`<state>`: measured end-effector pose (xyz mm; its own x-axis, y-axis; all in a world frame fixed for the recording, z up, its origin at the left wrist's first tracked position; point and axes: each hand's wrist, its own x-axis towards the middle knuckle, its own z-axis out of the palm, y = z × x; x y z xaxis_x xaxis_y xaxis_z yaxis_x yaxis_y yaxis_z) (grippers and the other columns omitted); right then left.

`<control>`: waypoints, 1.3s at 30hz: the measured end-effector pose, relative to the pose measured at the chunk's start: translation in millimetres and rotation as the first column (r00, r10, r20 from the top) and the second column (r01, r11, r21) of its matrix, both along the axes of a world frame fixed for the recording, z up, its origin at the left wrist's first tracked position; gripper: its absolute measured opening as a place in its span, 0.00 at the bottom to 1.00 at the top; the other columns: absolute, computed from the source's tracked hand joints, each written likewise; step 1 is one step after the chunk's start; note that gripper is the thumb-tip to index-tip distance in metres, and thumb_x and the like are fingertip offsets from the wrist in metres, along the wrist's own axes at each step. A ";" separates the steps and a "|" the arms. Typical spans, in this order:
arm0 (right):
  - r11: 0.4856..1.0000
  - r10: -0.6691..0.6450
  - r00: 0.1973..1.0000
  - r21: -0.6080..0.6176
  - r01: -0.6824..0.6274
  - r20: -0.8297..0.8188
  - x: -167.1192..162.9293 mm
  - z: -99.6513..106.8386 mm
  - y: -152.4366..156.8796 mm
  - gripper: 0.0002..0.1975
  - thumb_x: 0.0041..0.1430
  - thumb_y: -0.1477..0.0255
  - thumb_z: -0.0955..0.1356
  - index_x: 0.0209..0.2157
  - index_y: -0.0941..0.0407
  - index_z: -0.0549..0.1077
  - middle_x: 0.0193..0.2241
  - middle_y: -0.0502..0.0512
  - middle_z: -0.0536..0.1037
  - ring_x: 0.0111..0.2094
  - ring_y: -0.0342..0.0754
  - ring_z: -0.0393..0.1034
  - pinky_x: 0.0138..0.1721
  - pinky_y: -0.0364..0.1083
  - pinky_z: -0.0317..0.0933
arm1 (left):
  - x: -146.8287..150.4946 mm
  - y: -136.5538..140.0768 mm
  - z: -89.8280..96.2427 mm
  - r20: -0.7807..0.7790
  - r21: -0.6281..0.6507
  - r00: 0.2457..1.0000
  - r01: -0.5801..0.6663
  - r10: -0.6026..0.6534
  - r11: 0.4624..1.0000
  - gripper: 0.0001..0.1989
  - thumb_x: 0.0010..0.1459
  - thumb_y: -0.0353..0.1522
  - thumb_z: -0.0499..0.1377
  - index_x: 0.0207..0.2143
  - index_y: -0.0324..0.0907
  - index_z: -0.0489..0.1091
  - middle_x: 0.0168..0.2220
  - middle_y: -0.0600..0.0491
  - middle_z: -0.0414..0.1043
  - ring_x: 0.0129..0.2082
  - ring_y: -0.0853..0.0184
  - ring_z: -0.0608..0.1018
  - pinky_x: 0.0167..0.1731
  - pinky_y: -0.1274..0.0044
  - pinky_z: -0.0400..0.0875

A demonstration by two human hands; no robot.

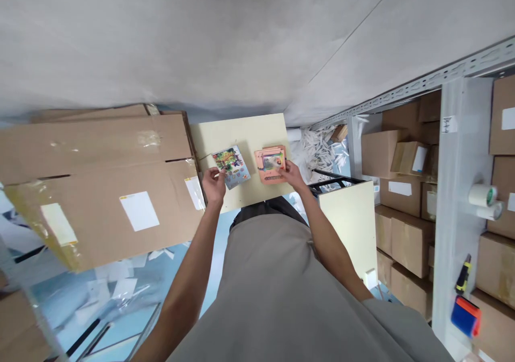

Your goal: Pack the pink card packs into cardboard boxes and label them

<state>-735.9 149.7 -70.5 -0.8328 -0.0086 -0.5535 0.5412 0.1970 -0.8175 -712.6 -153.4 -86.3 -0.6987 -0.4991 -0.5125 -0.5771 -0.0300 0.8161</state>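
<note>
On the cream tabletop [245,130] lies a thin, square booklet or puzzle sheet [238,175] with a colourful cartoon picture and a grey-blue lower part. My left hand [215,186] is at its left edge, with thumb and fingertips pinched together on it. To the right is a small pile of pink booklets or cards [265,177], slightly fanned, the top one bearing a framed picture. My right hand [293,175] grips the right edge of that pile, thumb on top. The fingers underneath are hidden.
Large cardboard boxes [96,174] stand against the table's left side. White shredded paper [322,147] fills the space beyond its right end. A second cream board [350,222] and a metal shelf post [458,190] with tape rolls [483,196] and boxes are at right.
</note>
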 end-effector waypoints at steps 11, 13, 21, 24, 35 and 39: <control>0.785 -0.129 0.991 0.608 0.118 -0.026 -14.6 16.4 -5.7 0.16 0.58 0.68 0.72 0.47 0.58 0.79 0.53 0.71 0.80 0.59 0.64 0.73 0.60 0.56 0.68 | -17.0 32.0 61.8 -0.132 0.324 0.980 0.188 -0.152 0.927 0.27 0.46 0.49 0.76 0.39 0.44 0.71 0.35 0.52 0.78 0.33 0.65 0.80 0.32 0.75 0.75; 0.784 -0.113 0.990 0.604 0.142 -0.086 -9.6 32.6 -0.1 0.17 0.63 0.66 0.71 0.50 0.58 0.78 0.54 0.71 0.80 0.58 0.62 0.74 0.60 0.55 0.68 | -20.7 46.6 76.4 -0.173 0.351 0.952 0.299 -0.253 0.887 0.27 0.46 0.50 0.76 0.39 0.44 0.73 0.33 0.52 0.78 0.32 0.65 0.80 0.33 0.74 0.75; 0.826 -0.150 0.864 0.420 0.377 -0.480 81.6 120.6 57.0 0.25 0.74 0.51 0.67 0.62 0.50 0.78 0.59 0.63 0.80 0.59 0.59 0.75 0.59 0.55 0.72 | -29.0 139.6 110.6 -0.335 0.121 0.486 0.872 -0.807 0.475 0.17 0.59 0.48 0.69 0.40 0.44 0.81 0.40 0.48 0.83 0.39 0.58 0.82 0.43 0.69 0.76; 0.793 -0.055 0.897 0.526 0.306 -0.439 133.3 136.3 67.7 0.25 0.67 0.57 0.75 0.63 0.47 0.79 0.60 0.59 0.80 0.62 0.60 0.72 0.66 0.59 0.66 | -24.0 185.3 120.8 -0.339 -0.094 0.095 0.986 -0.936 0.134 0.08 0.63 0.39 0.65 0.40 0.47 0.83 0.42 0.47 0.83 0.43 0.55 0.82 0.50 0.67 0.76; 0.390 -0.782 0.479 0.286 0.875 -0.400 289.7 130.8 134.2 0.16 0.63 0.53 0.75 0.36 0.51 0.86 0.33 0.55 0.87 0.35 0.55 0.77 0.39 0.51 0.70 | 76.5 318.3 130.3 -0.359 -0.299 -0.021 0.950 -0.933 0.093 0.36 0.63 0.43 0.70 0.69 0.44 0.66 0.71 0.35 0.65 0.75 0.45 0.65 0.73 0.54 0.60; 0.134 -0.970 0.108 -0.109 0.985 -0.218 321.3 125.1 171.2 0.24 0.53 0.46 0.78 0.35 0.53 0.83 0.34 0.55 0.86 0.33 0.51 0.78 0.33 0.47 0.68 | 113.5 364.5 125.5 -0.295 0.105 -0.007 0.994 -0.955 -0.039 0.28 0.60 0.50 0.71 0.57 0.45 0.77 0.58 0.38 0.81 0.63 0.47 0.80 0.64 0.58 0.73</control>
